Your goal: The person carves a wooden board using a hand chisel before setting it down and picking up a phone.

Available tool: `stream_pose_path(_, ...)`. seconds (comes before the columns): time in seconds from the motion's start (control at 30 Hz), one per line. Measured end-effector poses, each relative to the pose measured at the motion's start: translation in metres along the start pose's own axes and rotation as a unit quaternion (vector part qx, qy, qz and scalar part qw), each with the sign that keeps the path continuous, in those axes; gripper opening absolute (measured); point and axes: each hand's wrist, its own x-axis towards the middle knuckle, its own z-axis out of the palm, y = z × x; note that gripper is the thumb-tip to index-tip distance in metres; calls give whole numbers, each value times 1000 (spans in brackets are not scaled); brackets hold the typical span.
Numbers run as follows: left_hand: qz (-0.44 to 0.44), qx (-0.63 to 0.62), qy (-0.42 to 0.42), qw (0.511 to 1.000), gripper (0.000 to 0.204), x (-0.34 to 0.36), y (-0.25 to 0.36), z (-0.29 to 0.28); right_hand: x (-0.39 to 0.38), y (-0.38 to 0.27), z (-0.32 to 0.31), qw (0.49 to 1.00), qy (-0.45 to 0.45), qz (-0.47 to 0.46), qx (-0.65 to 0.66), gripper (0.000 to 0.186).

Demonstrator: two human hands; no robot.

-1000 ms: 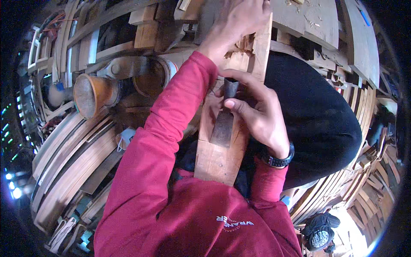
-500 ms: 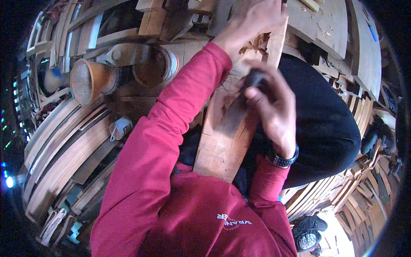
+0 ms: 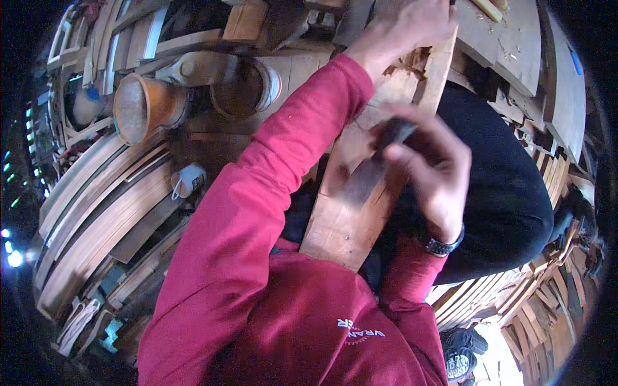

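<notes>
My left hand point(image 3: 415, 22) reaches to the far end of the wooden board point(image 3: 344, 235) lying lengthwise over my lap, fingers curled; what they grip is unclear. The board has a rough hollowed patch near that end, just below the hand. My right hand point(image 3: 438, 174), blurred, is closed around the socketed end of a dark metal blade point(image 3: 364, 180), its flat part angled down over the board.
A tilted orange bucket point(image 3: 132, 106) and a round container point(image 3: 235, 90) stand at left. Stacked strips point(image 3: 106, 225) lie lower left; planks with shavings point(image 3: 502, 38) lie upper right. A mask-like white item point(image 3: 190, 180) is left. A person point(image 3: 460, 354) appears lower right.
Both hands have shifted rightward in the picture, along with the board and blade. The left hand stays at the board's far end; the right hand is now blurred, still around the blade.
</notes>
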Motion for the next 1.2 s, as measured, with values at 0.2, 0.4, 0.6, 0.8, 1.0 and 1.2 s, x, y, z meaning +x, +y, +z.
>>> stream_pose_path(0.2,37,35,58,997,51,1,-10,7,5,1,1,975,-159,-38,-154,45)
stream_pose_path(0.4,34,33,84,995,51,-1,-12,17,3,-8,1,997,-27,-14,-74,45)
stream_pose_path(0.6,21,19,37,999,49,2,-10,9,6,-1,1,998,49,0,-31,48)
stream_pose_path(0.8,11,-10,66,998,40,-1,-9,19,7,-5,-1,986,-38,-20,-159,44)
stream_pose_path(1.0,32,22,24,999,40,2,-11,25,20,-43,-4,952,-62,-57,-295,37)
stream_pose_path(1.2,19,28,22,999,42,2,-12,21,60,-74,-4,841,-245,-118,-468,34)
